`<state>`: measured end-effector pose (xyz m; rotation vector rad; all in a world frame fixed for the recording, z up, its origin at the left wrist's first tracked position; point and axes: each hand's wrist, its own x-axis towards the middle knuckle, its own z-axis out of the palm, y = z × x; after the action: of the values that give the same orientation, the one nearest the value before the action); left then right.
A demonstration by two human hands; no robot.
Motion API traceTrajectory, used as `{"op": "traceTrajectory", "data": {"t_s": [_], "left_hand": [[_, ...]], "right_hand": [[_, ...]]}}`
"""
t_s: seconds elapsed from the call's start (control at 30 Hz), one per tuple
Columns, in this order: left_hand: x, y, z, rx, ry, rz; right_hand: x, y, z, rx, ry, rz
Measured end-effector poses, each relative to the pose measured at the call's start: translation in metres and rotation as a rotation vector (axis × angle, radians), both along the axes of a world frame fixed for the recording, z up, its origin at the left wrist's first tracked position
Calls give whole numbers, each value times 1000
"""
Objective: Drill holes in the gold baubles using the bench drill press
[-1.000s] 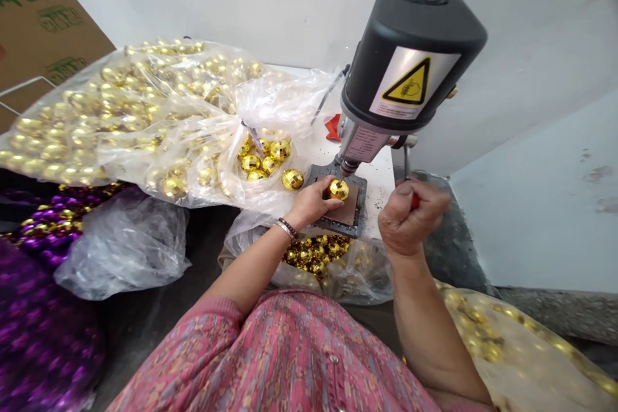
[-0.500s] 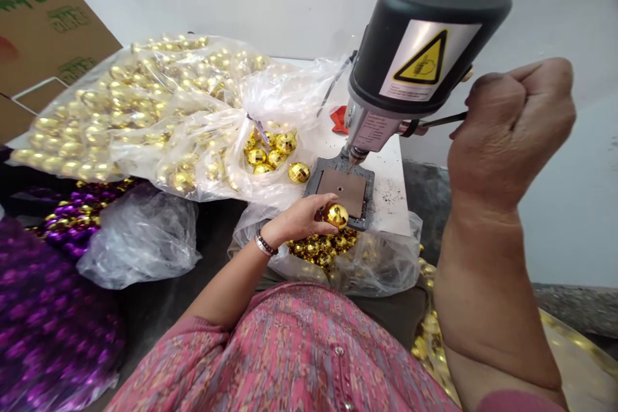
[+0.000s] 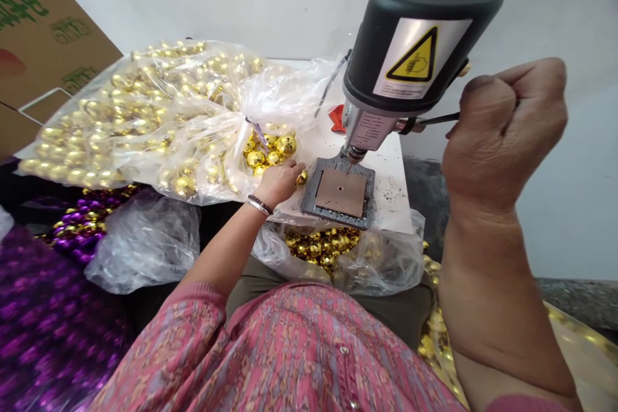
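My left hand [image 3: 277, 183] lies palm down on the white table top [image 3: 386, 199], its fingertips touching a mirrored gold ball [image 3: 302, 177] that they mostly hide. The ball sits beside a grey plate with a brown square pad [image 3: 339, 193] under the bit of a black bench drill [image 3: 415, 32]. A small hole shows in the pad's centre. My right hand [image 3: 502, 135] is raised in a fist to the right of the drill, shut on the dark lever [image 3: 437, 119] that runs from the drill head.
Clear plastic bags hold gold mirrored balls: a large one [image 3: 145, 116] at the back left and another [image 3: 381, 264] below the table. Purple and gold balls [image 3: 80, 232] lie at the left, beside cardboard boxes [image 3: 48, 32]. A red object [image 3: 337, 118] sits behind the drill.
My left hand has moved left from above the plate to the table, and the gold ball it held no longer shows there. My right hand stays raised on the lever.
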<state>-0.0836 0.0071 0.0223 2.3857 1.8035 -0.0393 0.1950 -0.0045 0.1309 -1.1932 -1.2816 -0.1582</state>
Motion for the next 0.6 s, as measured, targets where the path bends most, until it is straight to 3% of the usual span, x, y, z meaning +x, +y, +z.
{"op": "traceTrajectory", "data": {"t_s": [0.07, 0.17, 0.3, 0.43, 0.6], "left_hand": [[-3, -2, -2, 42, -118, 27], [-4, -5, -8, 24, -547, 29], [10, -6, -21, -289, -1117, 60], [30, -7, -28, -520, -1344, 193], [45, -4, -24, -597, -1394, 326]], "right_hand": [[-1, 1, -2, 1, -4, 9], [-3, 0, -2, 3, 10, 45], [-5, -1, 15, -66, 26, 46], [-1, 13, 44, -290, 31, 22], [6, 51, 60, -362, 103, 63]]}}
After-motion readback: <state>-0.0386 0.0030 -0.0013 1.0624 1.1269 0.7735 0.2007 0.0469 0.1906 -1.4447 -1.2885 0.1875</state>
